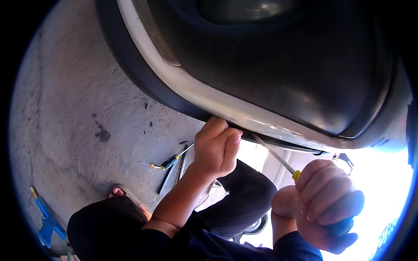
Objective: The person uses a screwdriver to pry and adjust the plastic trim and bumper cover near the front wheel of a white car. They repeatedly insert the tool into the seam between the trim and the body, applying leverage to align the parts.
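My left hand is closed on the lower edge of a dark trim strip, under a white band on a curved vehicle body part with a black panel. Its fingertips are partly hidden by the trim. My right hand grips a screwdriver with a yellow-collared handle, mostly covered by my fingers. The long shaft points up-left, its tip at the seam under the white band, just right of my left hand.
On the concrete floor below lie a green-handled screwdriver, a small yellow-handled one and dark narrow strips. A blue air gun lies at lower left. My bent legs are beneath my arms; bright light fills the right.
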### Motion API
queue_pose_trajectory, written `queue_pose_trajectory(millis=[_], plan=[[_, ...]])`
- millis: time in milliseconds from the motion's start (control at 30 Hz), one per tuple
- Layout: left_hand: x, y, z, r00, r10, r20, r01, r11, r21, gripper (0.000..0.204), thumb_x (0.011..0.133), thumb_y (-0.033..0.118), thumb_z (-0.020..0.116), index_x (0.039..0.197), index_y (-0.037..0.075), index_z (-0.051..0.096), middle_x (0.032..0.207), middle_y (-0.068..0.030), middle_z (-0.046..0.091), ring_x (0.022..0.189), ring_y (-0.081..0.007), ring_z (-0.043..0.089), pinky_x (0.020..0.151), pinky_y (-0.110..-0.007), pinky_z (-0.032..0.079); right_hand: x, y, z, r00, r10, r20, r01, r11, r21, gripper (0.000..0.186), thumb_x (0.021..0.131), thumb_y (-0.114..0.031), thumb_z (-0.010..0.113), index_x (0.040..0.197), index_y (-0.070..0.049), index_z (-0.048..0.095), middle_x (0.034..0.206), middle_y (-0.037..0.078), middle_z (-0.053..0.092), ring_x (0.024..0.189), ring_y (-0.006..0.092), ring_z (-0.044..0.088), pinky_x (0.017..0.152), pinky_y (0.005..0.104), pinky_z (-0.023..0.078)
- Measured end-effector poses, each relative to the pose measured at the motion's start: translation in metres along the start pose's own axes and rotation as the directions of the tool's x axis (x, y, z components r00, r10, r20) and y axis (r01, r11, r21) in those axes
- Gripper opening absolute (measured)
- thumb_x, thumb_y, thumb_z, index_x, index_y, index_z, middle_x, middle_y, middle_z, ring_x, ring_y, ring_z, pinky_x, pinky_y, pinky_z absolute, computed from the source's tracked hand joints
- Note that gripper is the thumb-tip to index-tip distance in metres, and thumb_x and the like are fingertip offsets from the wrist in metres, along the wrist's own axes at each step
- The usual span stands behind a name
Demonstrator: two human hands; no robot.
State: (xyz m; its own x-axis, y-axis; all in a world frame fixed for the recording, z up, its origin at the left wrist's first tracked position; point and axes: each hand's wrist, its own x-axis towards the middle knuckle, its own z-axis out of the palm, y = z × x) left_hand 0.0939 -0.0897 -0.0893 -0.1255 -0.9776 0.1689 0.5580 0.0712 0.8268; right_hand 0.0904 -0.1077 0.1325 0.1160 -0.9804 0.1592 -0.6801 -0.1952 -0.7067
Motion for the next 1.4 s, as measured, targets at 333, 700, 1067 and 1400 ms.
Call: queue_pose_trajectory(millis=[333, 700, 1067, 1400], plan=[[0.002, -0.007, 0.006, 0.996, 0.060, -0.063, -0.061, 0.998, -0.018, 0.034, 0.100, 0.024, 0.057, 0.078, 0.001, 0.069, 0.076, -0.0111, 0.056, 0.071, -0.0309, 0.059, 0.063, -0.040, 0.049, 0.007, 0.003, 0.007, 0.996, 0.087, -0.026, -0.090, 0.989, -0.115, 0.042, 0.099, -0.051, 0.051, 0.078, -0.016, 0.051, 0.061, -0.001, 0.053, 0.049, 0.0128, 0.050, 0.048, 0.0305, 0.040], [0.003, -0.011, 0.004, 0.997, 0.068, -0.048, -0.069, 0.997, -0.015, 0.032, 0.099, 0.021, 0.057, 0.074, 0.003, 0.066, 0.073, -0.0103, 0.050, 0.068, -0.0297, 0.055, 0.061, -0.040, 0.045, -0.020, 0.023, 0.017, 0.980, -0.199, 0.010, 0.199, 0.979, -0.043, 0.050, 0.102, -0.057, 0.050, 0.103, -0.007, 0.056, 0.079, 0.006, 0.056, 0.062, 0.0215, 0.055, 0.054, 0.0379, 0.048], [0.004, -0.009, 0.003, 0.996, 0.077, -0.045, -0.076, 0.997, 0.020, 0.032, 0.098, 0.020, 0.057, 0.072, 0.003, 0.065, 0.073, -0.0104, 0.050, 0.067, -0.0292, 0.055, 0.060, -0.041, 0.046, -0.014, 0.021, 0.018, 0.989, -0.146, -0.035, 0.142, 0.985, -0.093, 0.046, 0.098, -0.058, 0.055, 0.088, -0.014, 0.054, 0.066, 0.000, 0.053, 0.052, 0.0162, 0.052, 0.051, 0.0319, 0.046], [0.003, 0.000, -0.004, 0.999, 0.001, 0.048, -0.003, 0.999, 0.050, 0.044, 0.106, 0.022, 0.047, 0.080, -0.005, 0.069, 0.082, -0.0124, 0.061, 0.075, -0.0242, 0.059, 0.070, -0.035, 0.047, -0.008, 0.021, 0.019, 0.993, -0.094, -0.070, 0.088, 0.992, -0.090, 0.054, 0.093, -0.066, 0.060, 0.075, -0.016, 0.053, 0.058, -0.003, 0.051, 0.045, 0.0126, 0.051, 0.051, 0.0271, 0.044]])
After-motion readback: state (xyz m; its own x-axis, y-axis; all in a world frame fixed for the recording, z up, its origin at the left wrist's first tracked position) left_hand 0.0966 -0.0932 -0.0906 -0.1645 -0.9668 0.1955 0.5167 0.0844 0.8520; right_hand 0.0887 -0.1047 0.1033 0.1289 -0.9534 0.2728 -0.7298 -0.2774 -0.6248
